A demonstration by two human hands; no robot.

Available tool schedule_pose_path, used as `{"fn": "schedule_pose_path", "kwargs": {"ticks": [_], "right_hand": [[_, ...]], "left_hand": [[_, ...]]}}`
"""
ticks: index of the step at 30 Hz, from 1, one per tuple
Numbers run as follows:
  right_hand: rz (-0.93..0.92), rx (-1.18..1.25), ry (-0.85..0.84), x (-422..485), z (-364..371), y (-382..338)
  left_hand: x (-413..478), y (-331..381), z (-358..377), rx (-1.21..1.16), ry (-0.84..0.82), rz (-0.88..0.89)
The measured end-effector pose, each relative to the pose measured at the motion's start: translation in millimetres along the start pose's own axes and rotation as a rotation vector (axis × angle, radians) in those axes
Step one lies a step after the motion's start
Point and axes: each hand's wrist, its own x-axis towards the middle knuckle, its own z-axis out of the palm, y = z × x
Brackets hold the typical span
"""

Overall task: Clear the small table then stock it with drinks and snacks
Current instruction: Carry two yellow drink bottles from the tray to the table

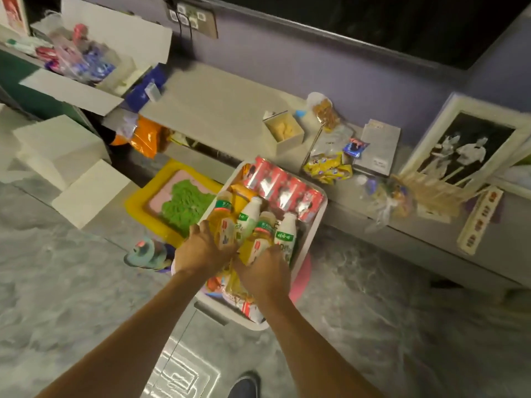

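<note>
Hands both working inside white tray (312, 229), which is sitting dead centre in view, its 12 o'clock end reaching grey ledge (218, 93). My left hand (201, 248) is curling round yellow juice bottle (222, 225); my right hand (265, 271) is gripping second juice bottle (257, 239). Red cans (284, 188) are lying at tray's 12 o'clock, snack packs (244, 300) at 6, under my wrists.

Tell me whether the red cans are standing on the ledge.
No, the cans lie in the tray, behind the bottles.
</note>
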Motion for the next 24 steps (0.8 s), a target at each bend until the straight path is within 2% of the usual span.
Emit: {"fn": "schedule_pose_path", "kwargs": {"ticks": [6,12,19,24], "right_hand": [[0.058,0.119,0.036,-2.8,7.4,-3.0],[0.06,0.194,0.01,-24.7,-11.9,-3.9],[-0.019,0.347,0.137,-77.3,-133.9,-28.8],[-0.081,0.472,0.315,-124.4,-253.5,-41.0]], "left_hand": [[7.7,-1.9,5.7,-0.037,-0.038,-0.074],[-28.9,-8.1,-23.5,-0.15,-0.085,-0.003],[-98.9,11.5,-113.9,-0.416,-0.045,0.202],[-163.6,76.8,-212.9,-0.568,-0.013,0.417]]}}
